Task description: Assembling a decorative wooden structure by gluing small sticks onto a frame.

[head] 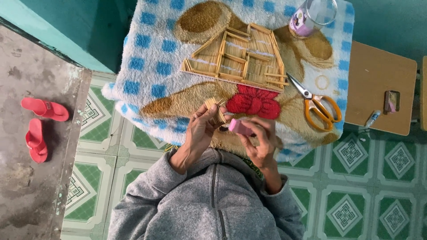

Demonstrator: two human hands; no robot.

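My left hand (pixel 199 131) grips a small glued bundle of thin wooden sticks (pixel 216 111), held upright near my chest. Just to its right, my right hand (pixel 262 140) is closed around a small pink tube (pixel 241 127) whose tip points at the bundle. Beyond both hands, a flat house model made of wooden sticks (pixel 242 58) lies on a fluffy blue-and-white checked blanket with a brown bear and red bow picture (pixel 151 66).
Orange-handled scissors (pixel 318 104) lie right of the house. A clear glass jar (pixel 311 15) stands at the blanket's far right. A brown board (pixel 378 84) with a small object and a tube sits to the right. Red sandals (pixel 40 126) lie on concrete at left.
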